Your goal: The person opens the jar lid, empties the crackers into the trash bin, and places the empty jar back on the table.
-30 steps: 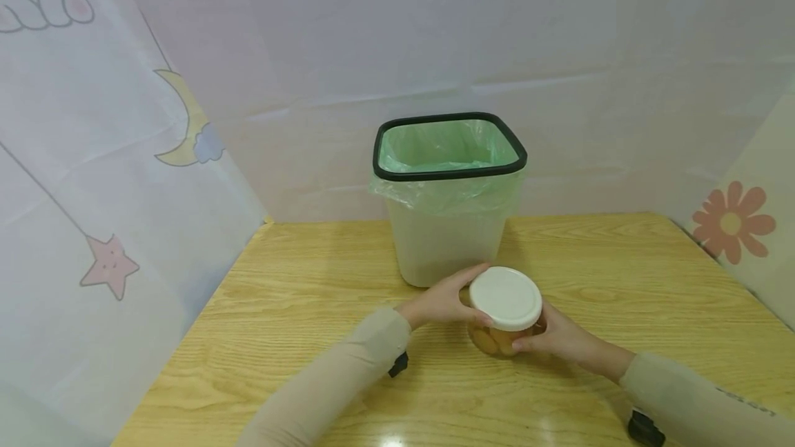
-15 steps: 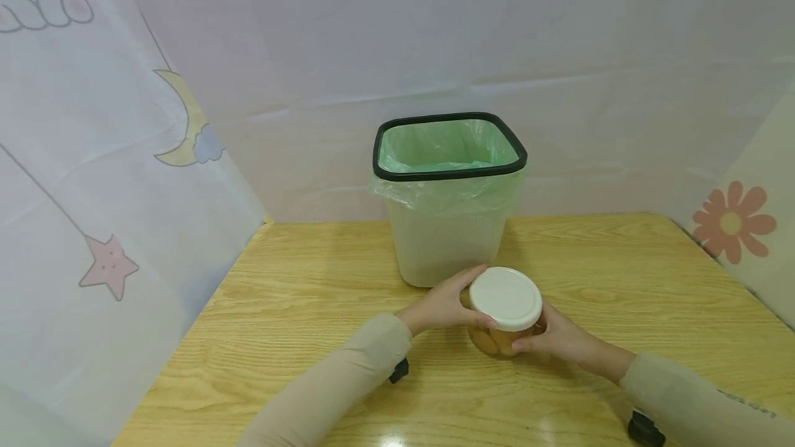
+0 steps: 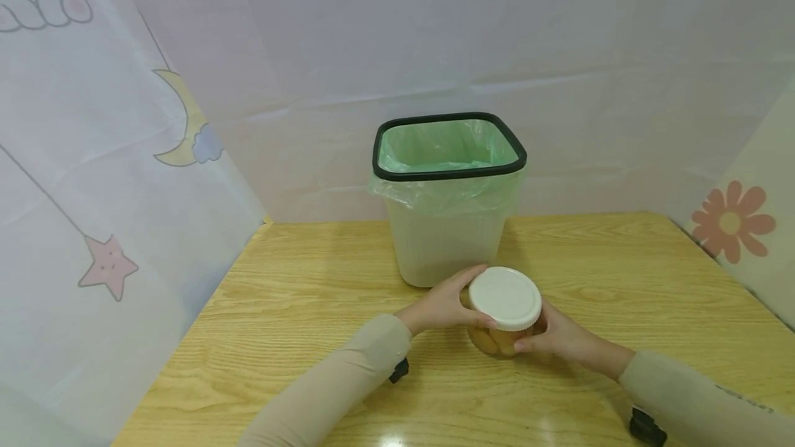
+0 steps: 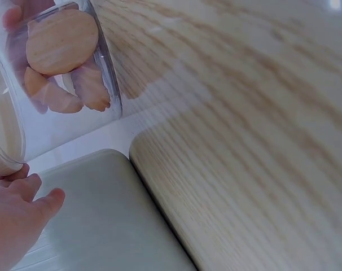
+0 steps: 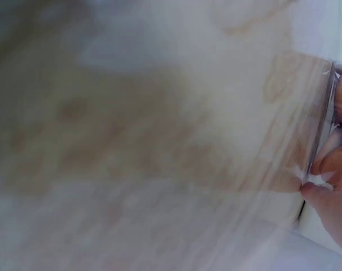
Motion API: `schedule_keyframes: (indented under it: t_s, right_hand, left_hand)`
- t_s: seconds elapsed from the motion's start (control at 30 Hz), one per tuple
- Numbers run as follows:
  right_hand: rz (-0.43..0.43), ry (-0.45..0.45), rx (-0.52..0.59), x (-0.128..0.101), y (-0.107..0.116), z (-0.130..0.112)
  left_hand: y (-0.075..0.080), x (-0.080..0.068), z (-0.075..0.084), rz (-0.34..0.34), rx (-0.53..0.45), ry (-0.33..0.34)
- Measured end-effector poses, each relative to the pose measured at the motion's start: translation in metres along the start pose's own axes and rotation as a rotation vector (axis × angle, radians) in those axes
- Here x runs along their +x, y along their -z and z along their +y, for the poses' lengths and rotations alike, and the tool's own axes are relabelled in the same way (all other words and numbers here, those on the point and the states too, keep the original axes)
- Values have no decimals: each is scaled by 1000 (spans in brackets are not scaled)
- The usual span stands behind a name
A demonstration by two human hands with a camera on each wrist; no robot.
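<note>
A clear jar (image 3: 499, 342) with a white lid (image 3: 505, 298) stands on the wooden table (image 3: 298, 309), just in front of the bin. Round tan cookies (image 4: 62, 40) show through its wall in the left wrist view. My left hand (image 3: 444, 305) grips the jar from the left, fingers curled round it below the lid. My right hand (image 3: 553, 336) holds it from the right, thumb against the glass. In the right wrist view only a blurred edge of the jar (image 5: 329, 141) and a fingertip (image 5: 323, 197) show.
A pale bin (image 3: 448, 226) with a black rim and green liner stands upright behind the jar at mid-table. Thin curtains with moon, star and flower prints close in the table on the left, back and right. Bare wood lies on both sides.
</note>
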State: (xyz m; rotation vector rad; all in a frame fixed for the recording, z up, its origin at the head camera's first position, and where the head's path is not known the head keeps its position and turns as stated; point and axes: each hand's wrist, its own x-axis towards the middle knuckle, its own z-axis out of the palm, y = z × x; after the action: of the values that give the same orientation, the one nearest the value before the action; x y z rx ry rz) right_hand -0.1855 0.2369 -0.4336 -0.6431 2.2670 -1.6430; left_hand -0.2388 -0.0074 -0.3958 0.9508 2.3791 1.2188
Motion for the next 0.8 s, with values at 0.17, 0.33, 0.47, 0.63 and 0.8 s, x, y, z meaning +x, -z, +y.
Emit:
schedule_keyframes:
  t_s: [0.17,0.33,0.47,0.63,0.8]
  right_hand:
    - [-15,57,47,3,1,1]
    - [-18,65,45,5,3,1]
    - [-26,54,43,6,4,2]
    - [-26,57,15,7,5,1]
    - [-26,56,26,7,4,1]
  left_hand:
    - [1,-1,0,-2,1,1]
    - [0,0,1,2,5,0]
    - [-1,0,0,8,15,0]
    - [-2,0,-1,18,23,3]
    - [-4,-2,1,35,47,15]
